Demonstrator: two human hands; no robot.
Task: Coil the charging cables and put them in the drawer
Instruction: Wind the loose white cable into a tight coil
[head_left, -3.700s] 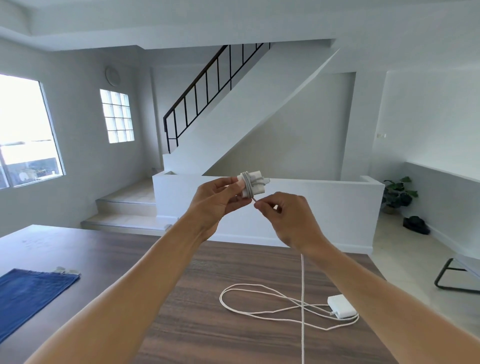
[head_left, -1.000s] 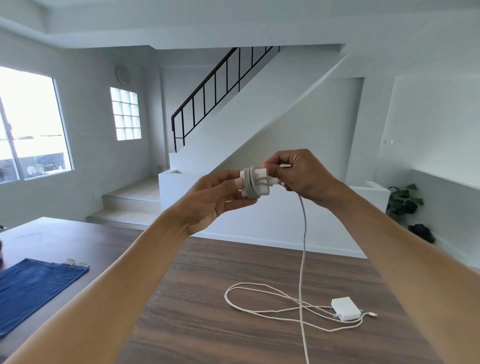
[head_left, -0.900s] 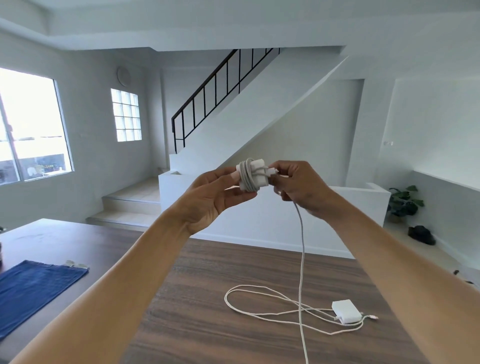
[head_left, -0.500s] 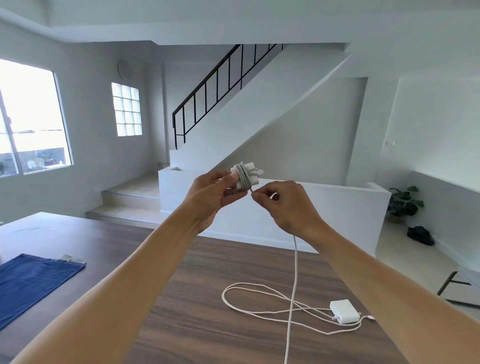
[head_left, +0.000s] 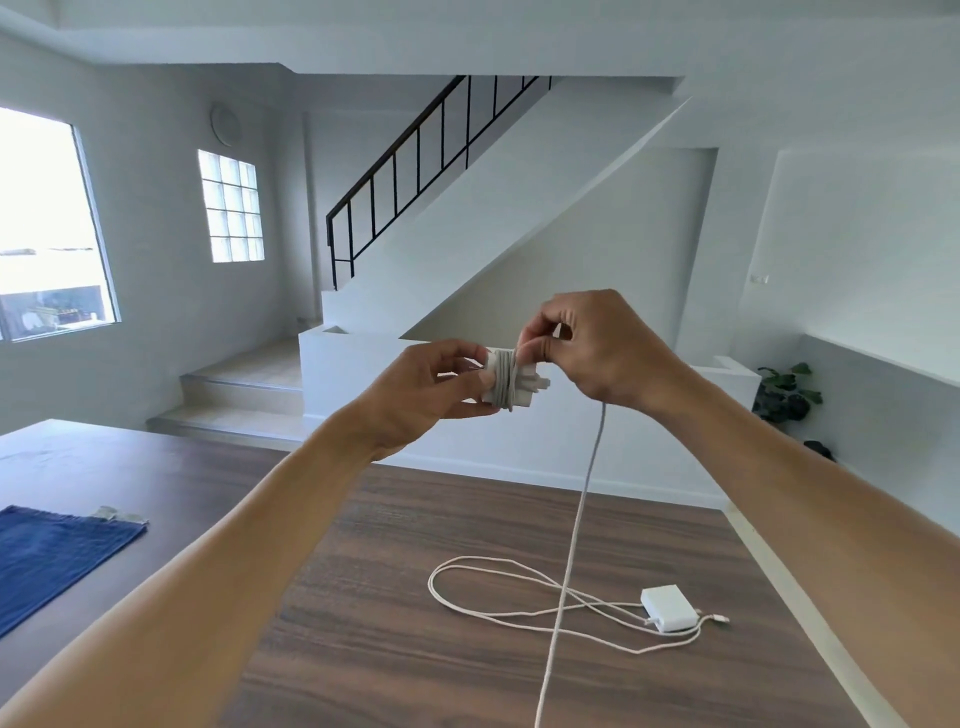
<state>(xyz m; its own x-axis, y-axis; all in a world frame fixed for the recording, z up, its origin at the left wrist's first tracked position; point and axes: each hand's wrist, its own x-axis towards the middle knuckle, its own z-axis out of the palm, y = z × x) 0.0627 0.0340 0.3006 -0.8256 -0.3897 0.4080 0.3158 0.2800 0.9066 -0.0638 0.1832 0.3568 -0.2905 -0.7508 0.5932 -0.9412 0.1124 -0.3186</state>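
White charging cable (head_left: 586, 483) part-wound on white adapter (head_left: 525, 382), gripped by left hand (head_left: 426, 389), pinched by right hand (head_left: 602, 353); second white charger with cable (head_left: 667, 608) uncoiled, 5 o'clock.

Wood-grain table (head_left: 415, 649), blue cloth (head_left: 52, 556)

A dark wood-grain counter (head_left: 363, 623) stretches beneath the left hand (head_left: 431, 395) and right hand (head_left: 597, 353). Below the right hand, a white cable (head_left: 498, 597) lies on it in loose loops, touching a white charger block (head_left: 667, 605) further right. Far left of the left hand lies a blue cloth (head_left: 52, 556), with small silvery pieces (head_left: 119, 514) at its far corner.
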